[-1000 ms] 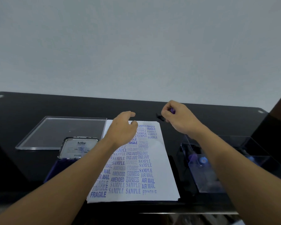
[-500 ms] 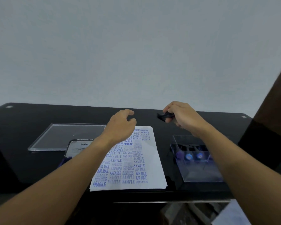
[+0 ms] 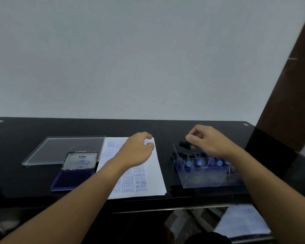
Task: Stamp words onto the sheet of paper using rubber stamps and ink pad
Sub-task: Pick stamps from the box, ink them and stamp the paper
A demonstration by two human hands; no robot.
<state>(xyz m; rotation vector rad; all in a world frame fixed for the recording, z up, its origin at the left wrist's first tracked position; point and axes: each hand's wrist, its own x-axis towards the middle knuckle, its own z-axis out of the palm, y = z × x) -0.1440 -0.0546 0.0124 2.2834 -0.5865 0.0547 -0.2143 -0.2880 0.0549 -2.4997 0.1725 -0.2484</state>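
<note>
A white sheet of paper (image 3: 155,175) covered in blue stamped words lies mid-table. My left hand (image 3: 136,150) hovers over its upper part with fingers loosely curled, holding nothing. My right hand (image 3: 206,140) pinches a small black rubber stamp (image 3: 184,144) just above the far left corner of a clear stamp box (image 3: 206,180). Several stamps with blue and purple tops stand in the box's compartments. An open ink pad (image 3: 72,176) with a purple pad and raised "Artline" lid sits left of the paper.
A clear acrylic lid (image 3: 60,148) lies flat behind the ink pad. The black table (image 3: 25,129) ends at a front edge near my forearms. A dark brown post (image 3: 289,76) rises at the right. Pale floor shows below the table edge at lower right.
My right hand has carried the black stamp rightward from beside the paper's top to over the stamp box. The camera view has shifted right. My left hand stays over the paper.
</note>
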